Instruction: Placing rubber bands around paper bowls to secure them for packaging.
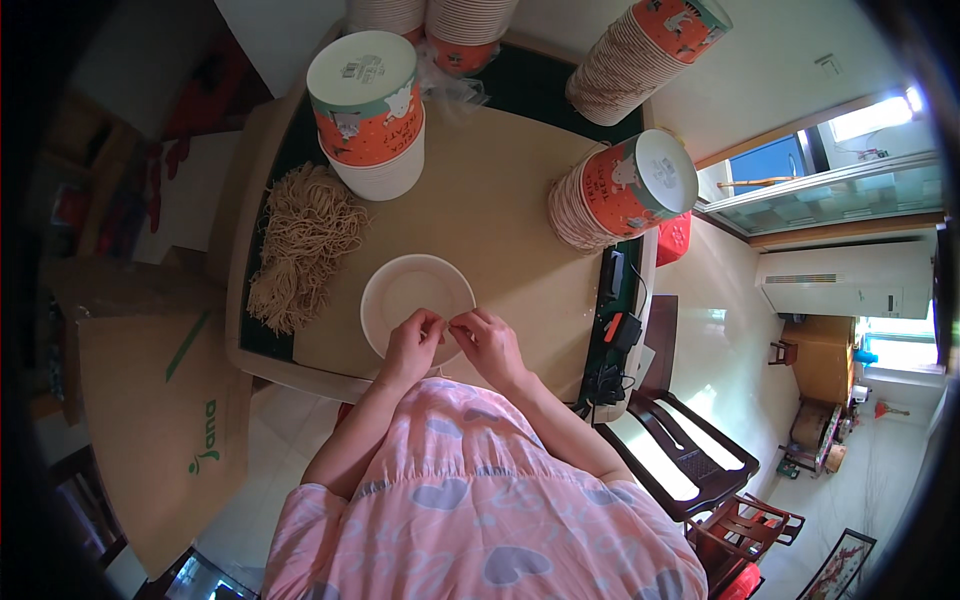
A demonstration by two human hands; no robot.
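Note:
A white paper bucket (415, 285) stands with its mouth up near the table's front edge. At its near right rim, my left hand (417, 340) and my right hand (487, 343) are close together, fingertips pinched. Both hands are closed on a thin beige cord, mostly hidden by the fingers; a short pale strand shows below them, between the wrists. To the left lies a loose heap of beige cords (305, 245).
Upside-down stacks of orange-and-white paper buckets stand at the far left (368, 125), right (610, 195) and far right (640, 65). Black adapters (622, 330) and wires line the table's right edge. A cardboard box (165, 420) is at left, a dark wooden chair (690, 455) at right.

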